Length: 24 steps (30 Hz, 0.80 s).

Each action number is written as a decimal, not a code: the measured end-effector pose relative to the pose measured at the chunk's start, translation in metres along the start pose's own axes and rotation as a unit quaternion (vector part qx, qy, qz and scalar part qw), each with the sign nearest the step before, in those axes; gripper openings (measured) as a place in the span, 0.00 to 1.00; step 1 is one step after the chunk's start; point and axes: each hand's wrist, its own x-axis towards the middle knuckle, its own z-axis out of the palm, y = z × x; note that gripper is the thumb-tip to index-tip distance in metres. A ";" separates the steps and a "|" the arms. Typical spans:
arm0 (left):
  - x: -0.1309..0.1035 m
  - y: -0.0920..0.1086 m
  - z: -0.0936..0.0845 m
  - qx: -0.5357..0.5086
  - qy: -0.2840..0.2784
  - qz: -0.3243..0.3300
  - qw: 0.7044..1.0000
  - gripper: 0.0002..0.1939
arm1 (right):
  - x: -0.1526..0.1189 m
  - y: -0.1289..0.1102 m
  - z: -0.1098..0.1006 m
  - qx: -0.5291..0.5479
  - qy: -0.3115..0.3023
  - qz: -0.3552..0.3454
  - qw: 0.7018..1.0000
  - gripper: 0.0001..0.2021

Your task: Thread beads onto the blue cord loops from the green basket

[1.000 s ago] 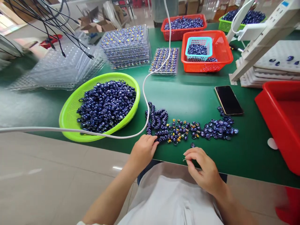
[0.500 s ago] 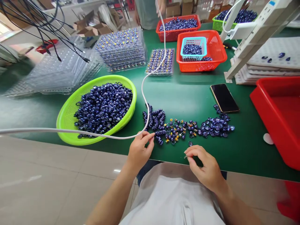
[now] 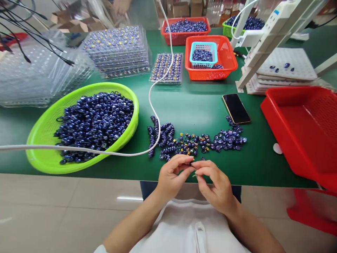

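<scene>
My left hand [image 3: 172, 177] is closed in a pinch at the table's front edge, with a small dark piece [image 3: 192, 163] between its fingertips. Close against it, my right hand [image 3: 216, 184] pinches a tiny silvery piece [image 3: 195, 175], too small to name. Just beyond the hands lie rows of dark blue ring-like pieces [image 3: 166, 133], a cluster of blue-and-gold beads [image 3: 188, 142] and a pile of flat dark blue pieces [image 3: 228, 140]. One loose dark piece [image 3: 203, 159] sits right behind my fingertips.
At left stands a green basket [image 3: 33, 154] of dark rings, crossed by a white cable [image 3: 151, 95]. Filled clear trays [image 3: 116, 49], an orange basket [image 3: 228, 65], a phone [image 3: 236, 108] and a red bin [image 3: 273, 116] are around. A person [image 3: 143, 14] stands opposite.
My left hand has come away from the ring rows, rightward to my right hand, carrying a small dark piece. Both hands now meet at the fingertips. The view has shifted slightly.
</scene>
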 end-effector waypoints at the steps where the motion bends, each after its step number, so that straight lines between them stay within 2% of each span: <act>1: 0.001 0.001 0.002 -0.013 -0.001 -0.013 1.000 0.12 | 0.000 0.000 -0.001 -0.009 0.003 -0.002 1.000 0.13; 7: 0.005 0.001 0.002 -0.094 0.003 -0.134 0.986 0.10 | 0.001 0.001 -0.007 -0.020 0.009 -0.006 1.000 0.14; 10: 0.008 -0.001 0.002 -0.109 0.005 -0.168 0.980 0.12 | 0.001 0.002 -0.007 -0.008 0.001 -0.015 1.000 0.14; 15: 0.008 -0.003 0.000 -0.032 -0.010 -0.118 0.992 0.09 | -0.001 0.002 -0.006 0.008 -0.001 0.002 1.000 0.14; 21: 0.000 -0.004 -0.002 0.078 -0.025 -0.041 0.996 0.09 | 0.000 -0.003 -0.008 0.025 0.053 0.136 0.989 0.06; 24: 0.000 -0.005 -0.002 0.094 -0.048 0.023 0.994 0.08 | 0.006 -0.005 -0.009 0.014 0.033 0.161 0.986 0.05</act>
